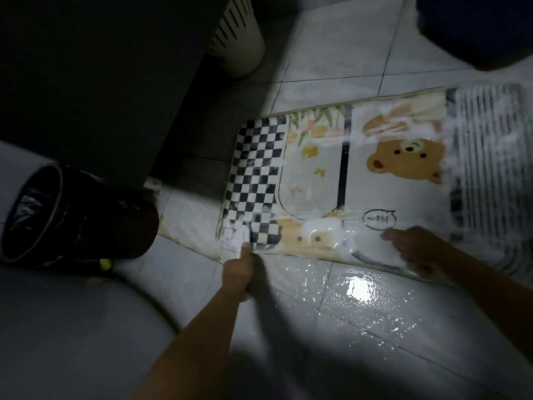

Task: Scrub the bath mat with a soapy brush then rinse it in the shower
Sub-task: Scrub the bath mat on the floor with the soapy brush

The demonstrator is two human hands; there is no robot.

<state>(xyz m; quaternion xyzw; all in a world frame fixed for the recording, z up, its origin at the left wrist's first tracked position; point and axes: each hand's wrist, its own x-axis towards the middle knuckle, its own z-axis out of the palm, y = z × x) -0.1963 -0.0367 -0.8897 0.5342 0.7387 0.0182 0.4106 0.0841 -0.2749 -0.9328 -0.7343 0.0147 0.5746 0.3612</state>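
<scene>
Scrubbing looks partway done: suds (323, 226) streak the bath mat (317, 174), left hand (238, 268) curls its fingers round the white brush (234, 241) at the near-left corner, right hand (415, 246) presses flat; rinsing remains

My left hand (238, 269) grips a white brush (235, 241) on the foamy near corner of the bear-print mat (375, 194), my right hand (415, 246) presses flat beside it, on wet floor (331, 319) near a black bin (57, 215).
</scene>
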